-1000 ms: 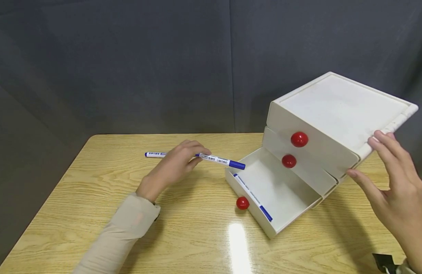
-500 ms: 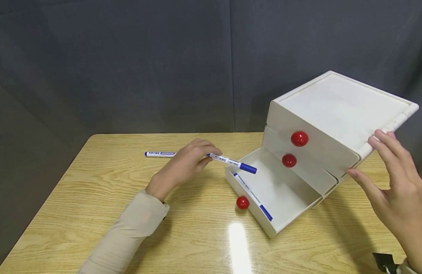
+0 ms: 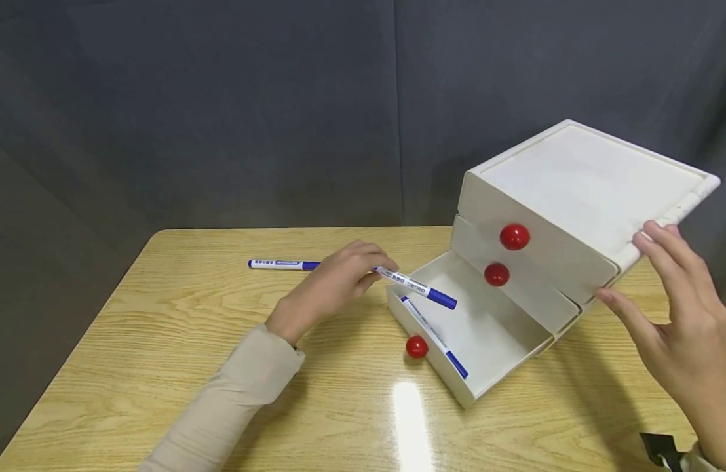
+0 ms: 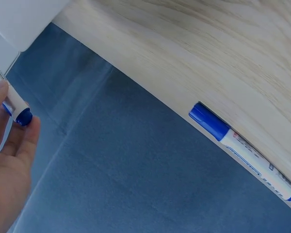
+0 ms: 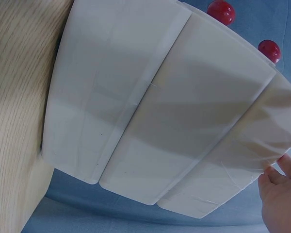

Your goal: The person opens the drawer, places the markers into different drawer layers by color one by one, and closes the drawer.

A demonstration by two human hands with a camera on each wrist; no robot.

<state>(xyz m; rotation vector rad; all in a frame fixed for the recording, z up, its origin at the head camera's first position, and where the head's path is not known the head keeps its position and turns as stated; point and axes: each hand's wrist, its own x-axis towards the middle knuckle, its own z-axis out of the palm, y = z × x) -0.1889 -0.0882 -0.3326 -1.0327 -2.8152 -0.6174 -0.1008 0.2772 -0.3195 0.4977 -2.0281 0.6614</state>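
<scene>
In the head view my left hand [image 3: 339, 282] pinches a marker [image 3: 416, 287] by its rear end. Its blue cap points right and hangs over the pulled-out bottom drawer [image 3: 507, 360] of a white drawer unit [image 3: 599, 187]. Inside that drawer, a second marker [image 3: 435, 337] lies along the front wall. A third marker [image 3: 280, 265] lies on the table behind my left wrist. My right hand [image 3: 687, 328] rests on the unit's near right top edge, thumb lower against its side. In the right wrist view, the fingertips [image 5: 286, 165] touch the top edge.
Red round knobs stick out from the drawer fronts, such as the top knob [image 3: 514, 236] and the bottom knob [image 3: 417, 347]. The two upper drawers are closed. A dark curtain [image 3: 251, 118] hangs behind the wooden table [image 3: 180, 367].
My left hand has moved right with its marker, bringing the capped end farther over the open drawer. More of the marker on the table now shows. My right hand stays on the unit.
</scene>
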